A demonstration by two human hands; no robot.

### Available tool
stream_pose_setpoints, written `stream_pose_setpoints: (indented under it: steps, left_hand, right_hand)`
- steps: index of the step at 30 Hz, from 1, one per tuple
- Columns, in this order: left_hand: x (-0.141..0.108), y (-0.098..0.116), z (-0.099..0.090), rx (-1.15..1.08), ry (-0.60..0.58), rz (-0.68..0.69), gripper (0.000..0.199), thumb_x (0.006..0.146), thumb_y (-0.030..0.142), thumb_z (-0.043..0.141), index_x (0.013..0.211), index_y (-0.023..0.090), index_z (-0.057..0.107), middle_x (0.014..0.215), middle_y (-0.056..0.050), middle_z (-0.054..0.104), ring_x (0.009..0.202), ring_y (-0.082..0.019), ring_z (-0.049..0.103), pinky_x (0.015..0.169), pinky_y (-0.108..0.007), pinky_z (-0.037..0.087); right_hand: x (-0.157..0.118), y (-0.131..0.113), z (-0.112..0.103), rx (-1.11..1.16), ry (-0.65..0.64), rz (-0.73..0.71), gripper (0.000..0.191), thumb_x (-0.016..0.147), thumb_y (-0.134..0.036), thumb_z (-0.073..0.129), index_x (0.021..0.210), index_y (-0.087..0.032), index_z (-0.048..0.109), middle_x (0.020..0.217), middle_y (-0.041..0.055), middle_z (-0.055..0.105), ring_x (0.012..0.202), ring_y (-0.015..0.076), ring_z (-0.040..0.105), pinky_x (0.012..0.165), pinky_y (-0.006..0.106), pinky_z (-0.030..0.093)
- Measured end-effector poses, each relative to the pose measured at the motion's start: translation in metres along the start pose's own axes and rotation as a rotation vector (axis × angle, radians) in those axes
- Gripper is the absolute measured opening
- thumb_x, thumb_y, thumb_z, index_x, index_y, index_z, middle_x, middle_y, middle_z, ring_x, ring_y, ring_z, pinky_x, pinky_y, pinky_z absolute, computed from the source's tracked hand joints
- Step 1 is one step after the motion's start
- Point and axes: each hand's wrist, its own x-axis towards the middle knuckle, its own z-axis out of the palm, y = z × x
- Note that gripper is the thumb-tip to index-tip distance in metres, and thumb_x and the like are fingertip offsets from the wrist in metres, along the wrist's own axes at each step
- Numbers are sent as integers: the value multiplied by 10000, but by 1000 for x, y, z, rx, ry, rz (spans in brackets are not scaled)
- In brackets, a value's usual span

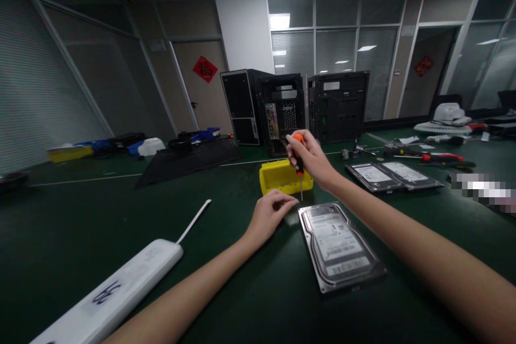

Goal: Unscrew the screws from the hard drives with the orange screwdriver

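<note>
My right hand (309, 157) is closed round the orange and black handle of a screwdriver (299, 164), held upright with its shaft pointing down. The tip is just beyond the far left corner of a hard drive (336, 244), which lies label up on the green table. My left hand (271, 212) is beside that corner, thumb and fingers pinched together close to the screwdriver tip. Whatever is between those fingers is too small to make out. Right behind both hands sits a yellow plastic tray (278, 177).
A white power strip (121, 285) lies at the front left. Two more hard drives (393, 176) rest at the right, with red-handled pliers (441, 158) behind them. Computer cases (338, 105) stand at the back. A black panel (189, 161) lies left of the tray.
</note>
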Motion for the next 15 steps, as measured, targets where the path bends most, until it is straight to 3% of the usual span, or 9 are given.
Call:
stream_pose_setpoints:
  steps: [7, 15]
  left_hand:
    - [3, 2, 2, -97, -45, -22, 254, 796, 385, 595, 872, 156, 670, 832, -40, 600, 729, -144, 531, 586, -227, 383]
    - [5, -3, 4, -245, -47, -150, 233, 738, 354, 652, 795, 129, 670, 788, -48, 662, 728, -155, 572, 653, -258, 427]
  right_hand:
    - [3, 0, -6, 47, 95, -28, 229, 827, -393, 522, 880, -228, 372, 641, -81, 471, 461, 40, 424, 435, 169, 333]
    - [4, -3, -2, 96, 65, -56, 226, 828, -390, 525, 889, -239, 369, 663, -76, 458, 486, 41, 418, 459, 175, 341]
